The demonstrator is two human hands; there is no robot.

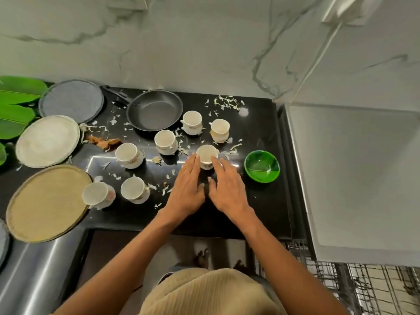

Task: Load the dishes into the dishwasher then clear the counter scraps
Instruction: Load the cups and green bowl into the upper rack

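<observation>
White cup (207, 154), faint print low on its side, flanked by flat open hands (186, 187), gripping nothing; base hidden

1. Back wall (204, 42): pale grey-white marble-look slab w/ dark grey veins, runs full width behind the counter.
2. White wall socket plate (341, 12), top right; thin white cable (318, 57) drops diagonally from it twd the corner.
3. Second white plate (127, 1) at top edge, cut off by frame.
4. Glossy black stone countertop (261, 201); shows bright rectangular reflection of overhead light.
5. Grey brushed-metal panel (352, 178) at right, just beside the counter's edge.
6. Curved shiny steel surface (34, 269), bottom left, w/ light streaks.
7. Broad green leaves (16, 103) at far left edge.
8. Floor below counter: dim, blurred, can't tell material.
</observation>
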